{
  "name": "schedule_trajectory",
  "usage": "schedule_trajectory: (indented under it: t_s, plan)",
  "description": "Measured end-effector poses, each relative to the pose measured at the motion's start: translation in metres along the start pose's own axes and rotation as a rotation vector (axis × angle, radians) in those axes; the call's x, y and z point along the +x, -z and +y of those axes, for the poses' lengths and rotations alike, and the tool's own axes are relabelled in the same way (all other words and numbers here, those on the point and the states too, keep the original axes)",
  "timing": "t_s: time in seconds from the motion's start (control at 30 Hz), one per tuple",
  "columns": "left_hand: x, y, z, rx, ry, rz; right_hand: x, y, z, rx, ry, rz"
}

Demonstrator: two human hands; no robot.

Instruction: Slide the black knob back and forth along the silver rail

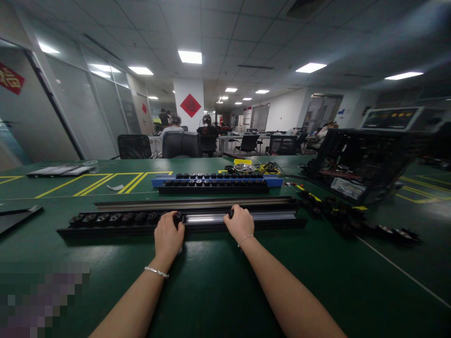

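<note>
A long black channel rail lies crosswise on the green table, with a row of dark knob-like parts filling its left half. Toward the right its bright metal floor shows bare. My left hand is closed over the front edge at the row's right end, fingers around the last black knob-like part. My right hand pinches a small black part above the bare stretch; most of that piece is hidden by the fingers. Behind lies a second, narrow rail.
A blue rail with two rows of dark parts sits farther back. Loose dark parts are strewn at right, beside an open black equipment case. A metal dish and cables lie behind. Flat sheets rest at left.
</note>
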State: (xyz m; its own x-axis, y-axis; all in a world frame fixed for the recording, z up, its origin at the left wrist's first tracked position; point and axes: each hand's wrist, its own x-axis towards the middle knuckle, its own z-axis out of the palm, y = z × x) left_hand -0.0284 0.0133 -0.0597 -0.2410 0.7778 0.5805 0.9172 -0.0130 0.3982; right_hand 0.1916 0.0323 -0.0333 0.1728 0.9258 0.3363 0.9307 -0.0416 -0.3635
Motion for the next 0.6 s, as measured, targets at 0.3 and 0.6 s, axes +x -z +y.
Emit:
schedule_trajectory:
  t_s: [0.3,0.6]
  plan:
    - [0.000,-0.001,-0.001,-0.004,0.001,0.008,0.001,0.001,0.002,-0.013,-0.025,-0.010]
    - [0.000,0.000,0.001,0.013,0.002,-0.003,0.003,0.009,0.021,-0.029,-0.046,0.020]
